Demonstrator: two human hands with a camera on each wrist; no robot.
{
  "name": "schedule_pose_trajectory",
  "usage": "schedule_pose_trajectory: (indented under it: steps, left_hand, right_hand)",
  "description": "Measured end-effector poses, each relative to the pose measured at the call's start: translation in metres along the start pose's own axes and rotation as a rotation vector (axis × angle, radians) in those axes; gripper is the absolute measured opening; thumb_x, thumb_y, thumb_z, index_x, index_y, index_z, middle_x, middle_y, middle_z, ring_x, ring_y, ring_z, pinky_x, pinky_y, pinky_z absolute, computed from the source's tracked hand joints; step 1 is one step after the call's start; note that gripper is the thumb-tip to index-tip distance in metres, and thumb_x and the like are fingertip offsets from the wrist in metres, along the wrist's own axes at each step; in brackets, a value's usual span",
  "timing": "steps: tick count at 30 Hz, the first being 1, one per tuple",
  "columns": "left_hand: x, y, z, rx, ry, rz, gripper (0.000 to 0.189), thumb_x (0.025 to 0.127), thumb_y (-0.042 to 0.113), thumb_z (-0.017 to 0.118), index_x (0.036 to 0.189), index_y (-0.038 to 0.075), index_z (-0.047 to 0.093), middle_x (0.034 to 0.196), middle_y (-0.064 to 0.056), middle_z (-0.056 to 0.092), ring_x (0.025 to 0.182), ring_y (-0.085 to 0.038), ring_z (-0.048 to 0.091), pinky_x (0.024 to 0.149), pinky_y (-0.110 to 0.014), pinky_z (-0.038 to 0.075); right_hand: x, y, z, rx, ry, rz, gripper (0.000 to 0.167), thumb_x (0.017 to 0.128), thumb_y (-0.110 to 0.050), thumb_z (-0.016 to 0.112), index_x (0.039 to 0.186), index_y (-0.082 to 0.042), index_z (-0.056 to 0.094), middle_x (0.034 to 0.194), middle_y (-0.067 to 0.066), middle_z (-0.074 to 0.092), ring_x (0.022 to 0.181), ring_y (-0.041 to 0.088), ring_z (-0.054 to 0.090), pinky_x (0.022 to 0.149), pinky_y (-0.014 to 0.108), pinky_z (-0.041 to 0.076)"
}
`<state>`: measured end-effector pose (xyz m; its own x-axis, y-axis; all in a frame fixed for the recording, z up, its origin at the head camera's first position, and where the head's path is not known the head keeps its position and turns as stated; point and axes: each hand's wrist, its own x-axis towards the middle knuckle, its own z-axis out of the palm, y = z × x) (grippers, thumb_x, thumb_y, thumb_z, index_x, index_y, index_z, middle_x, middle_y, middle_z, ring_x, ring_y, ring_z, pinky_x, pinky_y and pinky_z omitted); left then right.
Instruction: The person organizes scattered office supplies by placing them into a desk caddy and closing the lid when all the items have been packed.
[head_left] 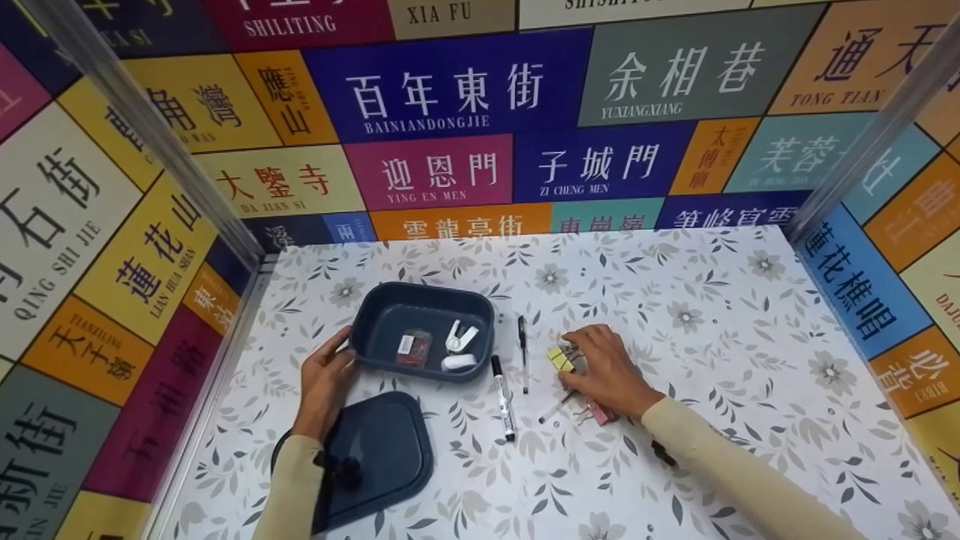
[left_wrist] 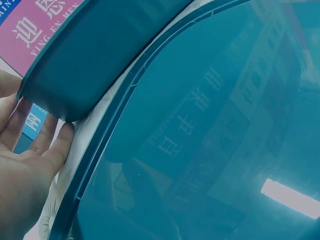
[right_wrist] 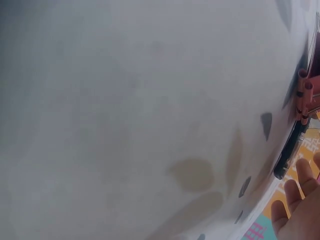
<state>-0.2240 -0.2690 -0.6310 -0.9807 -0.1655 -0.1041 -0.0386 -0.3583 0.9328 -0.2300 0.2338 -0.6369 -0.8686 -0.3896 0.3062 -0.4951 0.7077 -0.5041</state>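
Note:
My left hand (head_left: 328,381) holds the left end of a dark blue plastic box (head_left: 480,322), with one digit at the rim and fingertips at the lower edge in the left wrist view. Inside lie a small clear packet with a white label (head_left: 413,347), a white clip-like item (head_left: 460,336) and a white rounded piece (head_left: 457,362). My right hand (head_left: 607,371) curls over a yellow binder clip (head_left: 559,359), thumb and forefinger on either side. Beneath that hand are a pink binder clip (head_left: 600,413) and a pen (head_left: 556,407), both partly hidden.
A dark blue lid (head_left: 386,457) lies near the left forearm, overlapped by it. Between the box and the right hand lie a black-capped marker (head_left: 502,401) and a black pen (head_left: 523,352). Sign-covered panels (head_left: 450,82) enclose the floral table (head_left: 712,337) at the back and sides.

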Motion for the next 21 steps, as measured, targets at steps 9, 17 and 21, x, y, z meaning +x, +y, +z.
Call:
schedule_pose_trajectory:
  steps: [9,17,21]
  left_hand:
    - [0.0007,0.0001,0.0016,-0.024,0.019,-0.002,0.051,0.106,-0.011,0.058,0.157,-0.005,0.056,0.161,-0.028,0.053,0.125,-0.028,0.069,0.101,-0.036,0.058]
    - [0.0014,-0.0002,0.0028,-0.043,0.018,0.005,0.051,0.106,-0.012,0.059,0.157,-0.007,0.056,0.16,-0.029,0.054,0.123,-0.027,0.07,0.101,-0.036,0.059]
    - [0.0021,-0.0006,0.0022,-0.035,0.021,0.005,0.052,0.106,-0.011,0.06,0.157,-0.008,0.055,0.159,-0.026,0.056,0.124,-0.025,0.07,0.1,-0.034,0.059]
  right_hand:
    - [-0.0039,0.002,-0.0023,0.011,-0.057,0.035,0.068,0.087,-0.032,0.095,0.144,-0.005,0.067,0.129,0.012,0.068,0.125,0.034,0.052,0.11,0.058,0.039]
    - [-0.0041,-0.0012,-0.0045,0.026,-0.096,0.126,0.066,0.09,-0.034,0.092,0.145,-0.008,0.066,0.137,0.012,0.065,0.131,0.036,0.052,0.109,0.056,0.045]
    - [-0.0033,-0.0027,-0.0051,0.034,-0.09,0.131,0.062,0.09,-0.032,0.093,0.141,-0.008,0.068,0.137,0.014,0.062,0.13,0.038,0.053,0.107,0.056,0.048]
